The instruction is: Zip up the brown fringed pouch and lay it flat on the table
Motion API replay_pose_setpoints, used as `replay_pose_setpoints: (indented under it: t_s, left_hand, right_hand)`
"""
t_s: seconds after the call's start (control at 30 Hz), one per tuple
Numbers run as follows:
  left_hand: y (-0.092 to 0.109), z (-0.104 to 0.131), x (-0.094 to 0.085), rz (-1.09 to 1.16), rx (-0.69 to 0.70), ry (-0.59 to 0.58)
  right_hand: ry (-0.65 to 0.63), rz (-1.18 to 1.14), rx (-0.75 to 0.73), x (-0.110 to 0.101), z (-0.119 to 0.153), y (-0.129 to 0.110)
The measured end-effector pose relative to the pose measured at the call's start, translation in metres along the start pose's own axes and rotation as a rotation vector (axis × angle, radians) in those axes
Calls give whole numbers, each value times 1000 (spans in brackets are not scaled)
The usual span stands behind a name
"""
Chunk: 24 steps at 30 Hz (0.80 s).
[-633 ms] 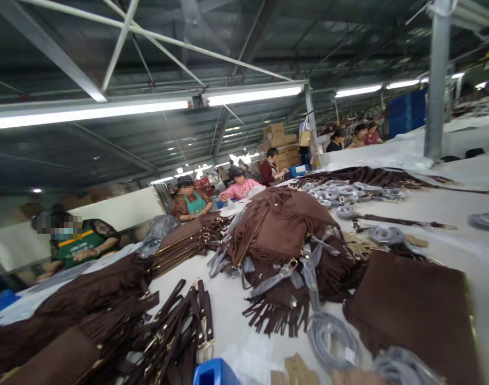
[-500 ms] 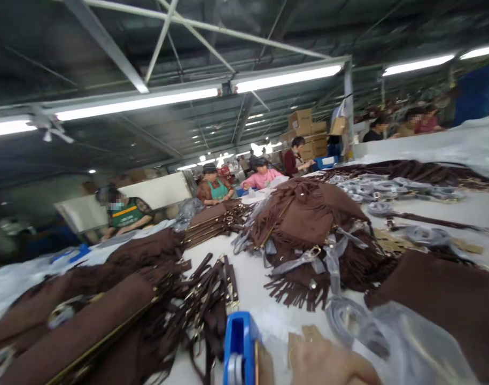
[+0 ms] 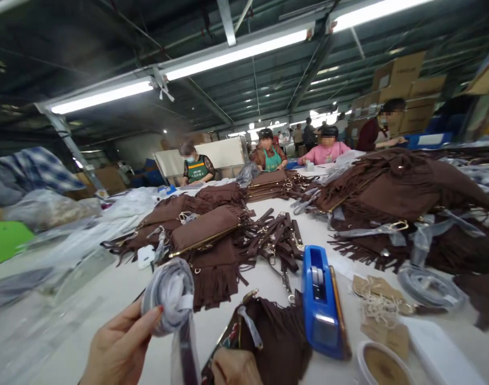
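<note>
My left hand (image 3: 122,347) pinches a coiled strap in clear wrap (image 3: 170,297), lifted over the bench's (image 3: 87,299) near edge. My right hand (image 3: 234,369) is only partly in view, so I cannot tell its grip; it touches the brown fringed bag (image 3: 276,337) at that edge. Just right of the bag stands a blue tape dispenser (image 3: 320,305) holding a tape roll, with a round tub (image 3: 382,366) of brown contents near the corner.

You had two hands up, left hand (image 3: 118,347), right hand (image 3: 234,369), one blue tape holder (image 3: 320,302), one wrapped strap (image 3: 170,291), four workers (image 3: 268,152) sat across the table.
</note>
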<state>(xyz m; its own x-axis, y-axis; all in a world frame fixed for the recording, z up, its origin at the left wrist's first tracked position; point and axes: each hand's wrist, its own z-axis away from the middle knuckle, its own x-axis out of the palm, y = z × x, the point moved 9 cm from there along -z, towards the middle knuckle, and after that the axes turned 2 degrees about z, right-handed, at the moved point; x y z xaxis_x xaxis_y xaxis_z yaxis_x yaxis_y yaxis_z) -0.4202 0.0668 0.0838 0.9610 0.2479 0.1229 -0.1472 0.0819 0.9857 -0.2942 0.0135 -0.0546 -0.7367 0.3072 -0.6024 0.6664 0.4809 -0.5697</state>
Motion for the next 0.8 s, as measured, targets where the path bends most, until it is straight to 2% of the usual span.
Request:
replay_pose_setpoints:
  t_s: [0.13, 0.27, 0.37, 0.47, 0.53, 0.6, 0.63, 0.67, 0.73, 0.8]
  left_hand:
    - [-1, -19, -31, 3, 12, -42]
    - [-23, -37, -40, -42, 32, -68]
    - [-60, -62, -58, -96, 16, 36]
    - [-96, -81, -91, -201, -26, 162]
    - [-107, -85, -118, -335, -16, 242]
    - [-102, -82, -141, -470, 72, 298]
    - [-93, -78, -143, -579, 191, 267]
    - [-82, -72, -135, -729, 357, 180]
    - [-74, -48, -99, -1104, 761, -127]
    - [-94, -15, -65, -1402, 1077, -514]
  right_hand:
    - [-19, -25, -7, 14, -1, 4]
    - [2, -33, 7, 11, 0, 4]
    - [3, -30, 30, 8, 0, 4]
    - [-6, -31, 50, 7, 1, 4]
    - [-17, -36, 53, 8, 1, 5]
    - [-32, -50, 57, 9, 2, 5]
    - [-38, -59, 59, 10, 2, 6]
    - [-43, -69, 60, 10, 2, 6]
    - [-48, -79, 65, 9, 1, 7]
    - [-55, -79, 69, 9, 1, 7]
